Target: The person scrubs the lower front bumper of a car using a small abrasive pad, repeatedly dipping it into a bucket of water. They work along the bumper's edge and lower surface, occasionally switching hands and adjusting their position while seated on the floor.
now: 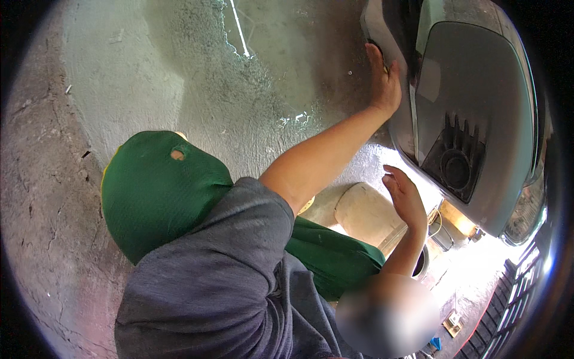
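Note:
My left hand [385,90] reaches out to the edge of a dark grey car bumper [505,113]. Its fingers lie along that edge, with the thumb a little apart. A small dark, yellowish bit shows between thumb and fingers; what it is I cannot make out. Lower down, my right hand [408,194] hangs in the air near the bumper's lower side. Its fingers are loosely bent and apart, and I see nothing in them. Set in the bumper is a black slatted recess with a round centre [457,167].
Beyond my green-clad knees [161,191] stands a pale bucket [362,209], partly hidden. The concrete floor [119,90] is wet in places, with a shiny puddle near the bumper. Black bars [505,305] run along the lower right, and a small blue item [436,343] lies nearby.

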Action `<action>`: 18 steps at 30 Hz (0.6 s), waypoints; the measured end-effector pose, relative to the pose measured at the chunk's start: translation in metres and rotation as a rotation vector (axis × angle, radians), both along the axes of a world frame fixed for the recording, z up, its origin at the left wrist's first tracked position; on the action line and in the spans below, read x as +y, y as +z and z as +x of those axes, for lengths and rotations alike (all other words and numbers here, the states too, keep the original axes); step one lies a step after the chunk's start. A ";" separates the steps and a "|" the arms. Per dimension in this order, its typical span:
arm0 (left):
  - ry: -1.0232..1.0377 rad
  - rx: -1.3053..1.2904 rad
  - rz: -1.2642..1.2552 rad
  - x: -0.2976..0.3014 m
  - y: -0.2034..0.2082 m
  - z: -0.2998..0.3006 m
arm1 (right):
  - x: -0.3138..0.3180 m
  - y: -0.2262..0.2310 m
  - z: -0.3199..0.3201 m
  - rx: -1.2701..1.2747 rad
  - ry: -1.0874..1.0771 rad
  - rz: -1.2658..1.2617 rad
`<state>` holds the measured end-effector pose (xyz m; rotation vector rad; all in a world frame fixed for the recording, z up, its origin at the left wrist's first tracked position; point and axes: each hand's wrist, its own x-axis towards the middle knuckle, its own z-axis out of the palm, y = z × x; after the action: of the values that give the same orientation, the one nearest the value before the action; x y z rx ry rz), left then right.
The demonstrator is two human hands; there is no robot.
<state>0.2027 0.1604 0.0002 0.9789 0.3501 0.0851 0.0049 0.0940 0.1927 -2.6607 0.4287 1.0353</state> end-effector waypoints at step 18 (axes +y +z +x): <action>-0.630 0.069 0.006 -0.029 -0.060 -0.115 | -0.036 -0.034 0.029 -0.135 -0.022 0.006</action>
<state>0.0879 0.1314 -0.0601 1.0614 0.0915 -0.5208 0.0334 0.0580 0.1583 -2.6940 0.4256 0.8422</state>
